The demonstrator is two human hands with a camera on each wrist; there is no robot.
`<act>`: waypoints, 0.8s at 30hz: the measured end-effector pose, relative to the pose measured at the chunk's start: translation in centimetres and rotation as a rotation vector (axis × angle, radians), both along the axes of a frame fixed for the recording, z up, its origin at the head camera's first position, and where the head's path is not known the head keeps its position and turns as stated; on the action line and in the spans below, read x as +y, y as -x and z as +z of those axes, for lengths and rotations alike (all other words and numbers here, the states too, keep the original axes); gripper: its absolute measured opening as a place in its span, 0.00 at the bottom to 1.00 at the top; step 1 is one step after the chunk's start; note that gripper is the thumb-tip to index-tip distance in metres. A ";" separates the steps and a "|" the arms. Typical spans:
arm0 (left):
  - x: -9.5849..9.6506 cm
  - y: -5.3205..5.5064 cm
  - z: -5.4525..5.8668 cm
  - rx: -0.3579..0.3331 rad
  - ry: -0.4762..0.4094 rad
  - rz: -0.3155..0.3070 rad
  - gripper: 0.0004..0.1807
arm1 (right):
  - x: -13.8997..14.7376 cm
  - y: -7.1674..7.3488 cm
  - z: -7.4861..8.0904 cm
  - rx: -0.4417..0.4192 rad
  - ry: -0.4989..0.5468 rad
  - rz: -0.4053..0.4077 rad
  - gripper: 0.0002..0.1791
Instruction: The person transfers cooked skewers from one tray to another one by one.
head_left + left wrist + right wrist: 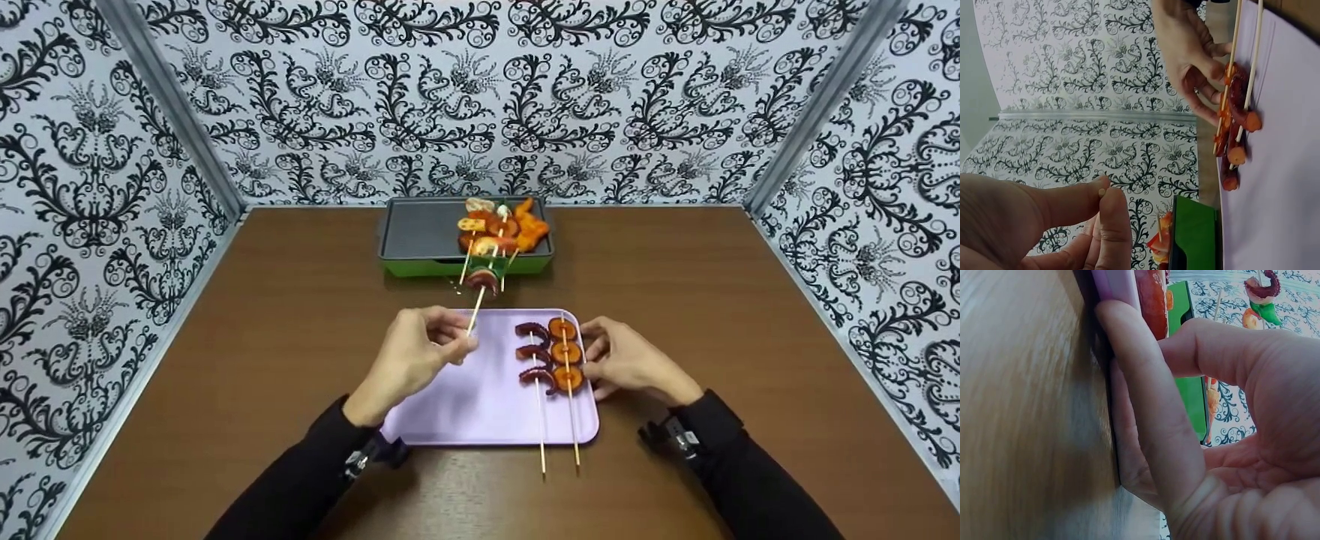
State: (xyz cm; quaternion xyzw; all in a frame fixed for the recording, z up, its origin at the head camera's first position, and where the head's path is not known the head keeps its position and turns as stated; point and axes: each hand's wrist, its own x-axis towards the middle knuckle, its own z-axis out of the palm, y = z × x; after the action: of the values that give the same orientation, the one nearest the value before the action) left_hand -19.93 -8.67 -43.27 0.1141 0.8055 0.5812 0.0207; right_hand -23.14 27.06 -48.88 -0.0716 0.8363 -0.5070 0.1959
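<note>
My left hand (412, 352) pinches the bare end of a skewer (477, 309) between thumb and fingers. This skewer slants up and away, with a dark red tentacle piece and a green piece on it; its far end overlaps the griddle food in the head view. Below lies a lilac tray (457, 405). On its right side rest a tentacle skewer (535, 356) and a skewer of round orange-brown slices (567, 352), their sticks jutting past the near edge. At the tray's right rim, my right hand (630, 360) grips the edge, thumb beside the round slices.
A green griddle (416, 229) with a dark grey top stands behind the tray. Several food skewers (529, 225) lie on its right part, sticks pointing toward me. Patterned walls (480, 97) enclose the brown table (300, 255) at the back and sides.
</note>
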 end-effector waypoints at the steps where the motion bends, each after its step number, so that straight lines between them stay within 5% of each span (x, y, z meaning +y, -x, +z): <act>1: 0.1 -0.2 -0.1 -0.007 -0.002 -0.009 0.10 | 0.0 0.0 0.0 -0.001 0.000 -0.001 0.43; 24: 1.5 -2.8 -2.2 -0.090 0.082 -0.159 0.13 | 0.1 -0.1 0.1 0.026 -0.002 0.038 0.44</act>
State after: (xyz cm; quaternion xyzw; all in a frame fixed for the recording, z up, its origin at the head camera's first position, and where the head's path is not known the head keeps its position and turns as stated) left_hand -17.14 -7.14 -45.48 0.1507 0.8151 0.5489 0.1075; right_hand -23.01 27.12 -48.79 -0.0938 0.8379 -0.5014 0.1944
